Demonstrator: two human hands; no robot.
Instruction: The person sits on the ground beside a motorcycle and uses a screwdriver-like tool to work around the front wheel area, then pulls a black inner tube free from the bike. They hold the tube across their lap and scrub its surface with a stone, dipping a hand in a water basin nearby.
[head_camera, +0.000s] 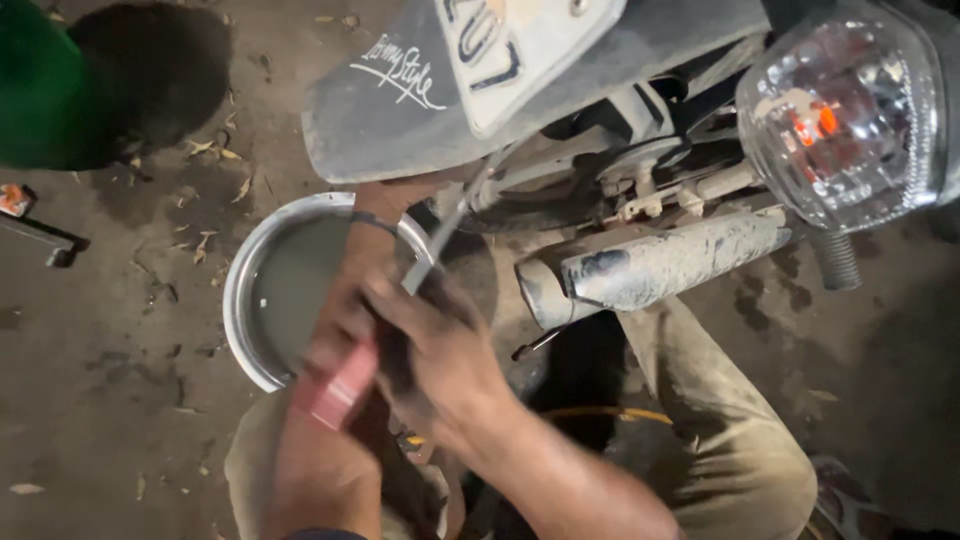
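I crouch behind a motorcycle's dusty rear mudguard (400, 120). My right hand (440, 350) grips a screwdriver; its pink handle (335, 395) points toward me, and its metal shaft (445, 235) runs up under the mudguard toward the wheel area. My left forearm reaches up beside it, with a metal bangle (372, 222) on the wrist. My left hand (392, 195) disappears beneath the mudguard's edge, so its fingers are hidden. Both hands are blurred by motion.
A round steel bowl (240, 300) of murky liquid sits on the dirt floor at left, behind my arms. The dusty exhaust pipe (670, 262) and clear turn-signal lamp (845, 110) are at right. A green shape (40, 90) is at top left. A yellow hose (600, 412) lies by my knee.
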